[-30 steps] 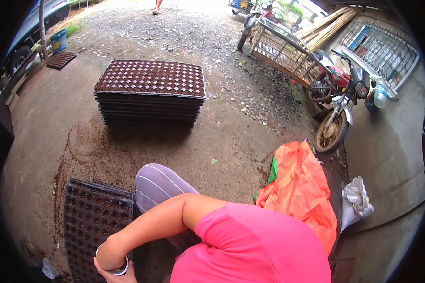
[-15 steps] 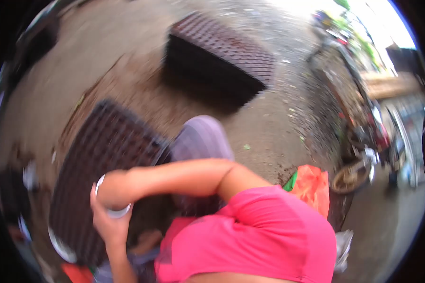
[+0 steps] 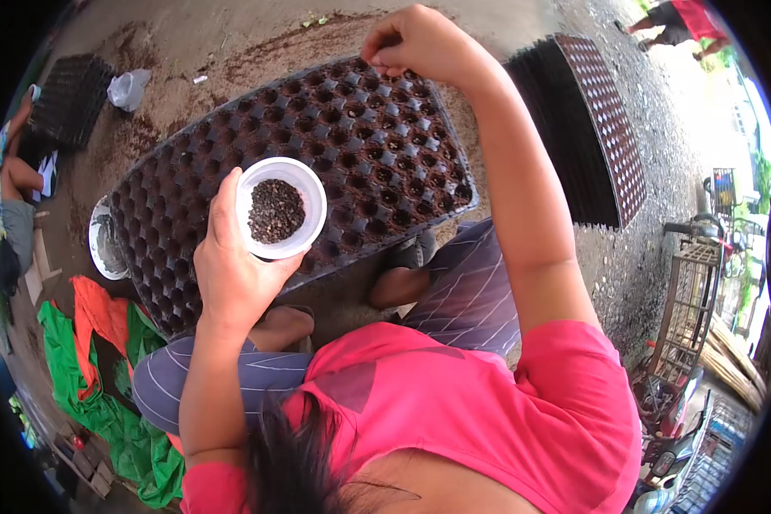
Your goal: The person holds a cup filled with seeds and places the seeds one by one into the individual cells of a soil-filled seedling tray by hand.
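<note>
My left hand (image 3: 238, 276) is wrapped round a white plastic cup (image 3: 314, 214), tilted so that its inside faces me. Dark, grainy seeds (image 3: 276, 212) cover the bottom of the cup. Beneath it lies a black seedling tray (image 3: 231, 137), its rows of cells lined with dark soil. Over the tray's far edge is my right hand (image 3: 424, 47), with thumb and fingertips pinched together just above the cells. Whatever those fingertips hold is too small to make out. Pale specks show in some cells on the right side.
A tall stack of black trays (image 3: 578, 128) stands to the right, another stack (image 3: 67, 98) at far left beside a plastic bag (image 3: 128, 89). Green and orange sheeting (image 3: 116, 420) lies at lower left. A white basin (image 3: 107, 240) touches the tray's left end. People are at both edges.
My right hand has come out of the cup and moved to the tray's far edge. The cup remains in my left hand. The head view has turned, bringing the tray nearer the middle.
</note>
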`<state>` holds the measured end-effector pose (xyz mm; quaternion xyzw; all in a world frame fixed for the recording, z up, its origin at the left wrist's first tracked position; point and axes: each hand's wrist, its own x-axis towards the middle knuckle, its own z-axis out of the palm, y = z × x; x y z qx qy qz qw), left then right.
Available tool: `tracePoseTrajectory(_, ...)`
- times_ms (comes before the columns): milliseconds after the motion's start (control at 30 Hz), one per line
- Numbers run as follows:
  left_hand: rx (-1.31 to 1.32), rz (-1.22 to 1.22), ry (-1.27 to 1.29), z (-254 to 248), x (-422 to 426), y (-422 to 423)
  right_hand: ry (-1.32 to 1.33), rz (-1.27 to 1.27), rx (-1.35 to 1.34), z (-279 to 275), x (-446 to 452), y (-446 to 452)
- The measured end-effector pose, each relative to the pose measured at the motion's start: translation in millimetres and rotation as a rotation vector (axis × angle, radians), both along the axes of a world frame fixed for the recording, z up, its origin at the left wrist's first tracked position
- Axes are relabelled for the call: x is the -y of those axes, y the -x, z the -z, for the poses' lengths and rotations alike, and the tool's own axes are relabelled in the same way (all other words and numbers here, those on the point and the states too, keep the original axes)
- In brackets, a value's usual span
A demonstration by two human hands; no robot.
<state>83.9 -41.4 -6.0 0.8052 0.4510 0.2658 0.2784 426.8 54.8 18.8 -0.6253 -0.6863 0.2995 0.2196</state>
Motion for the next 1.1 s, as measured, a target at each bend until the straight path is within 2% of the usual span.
tracePoseTrajectory(33, 0.015, -0.02, 0.0, 0, -3, 2, -0.055, -0.012, 0.046, 6, -13, 7)
tracePoseTrajectory(100, 0.047, -0.04, 0.054, 1, -8, 8, -0.006, -0.005, 0.09, 24, -36, 16)
tracePoseTrajectory(167, 0.052, -0.067, 0.067, 4, -13, 14, -0.075, -0.057, 0.286, 56, -60, 18)
tracePoseTrajectory(333, 0.074, -0.058, 0.029, 12, -23, 24, -0.036, -0.083, 0.364, 93, -75, 18)
tracePoseTrajectory(400, 0.081, -0.068, 0.042, 12, -25, 24, 0.068, 0.015, 0.287, 100, -76, 17)
tracePoseTrajectory(500, 0.119, -0.065, 0.057, 14, -26, 24, 0.123, 0.014, 0.306, 72, -63, 26)
tracePoseTrajectory(700, 0.112, -0.063, 0.054, 17, -27, 23, -0.017, -0.016, 0.375, 80, -63, 25)
tracePoseTrajectory(833, 0.103, -0.07, 0.062, 16, -27, 23, -0.022, 0.01, 0.369, 74, -58, 28)
tracePoseTrajectory(900, 0.081, -0.074, 0.053, 15, -27, 23, 0.041, -0.065, 0.342, 62, -48, 28)
tracePoseTrajectory(933, 0.095, -0.086, 0.116, 15, -25, 23, 0.04, -0.064, 0.343, 60, -45, 29)
tracePoseTrajectory(1033, 0.106, -0.093, 0.159, 16, -25, 24, -0.037, -0.13, 0.394, 45, -30, 38)
tracePoseTrajectory(1100, 0.102, -0.085, 0.139, 18, -26, 21, -0.207, -0.074, 0.366, 20, -14, 61)
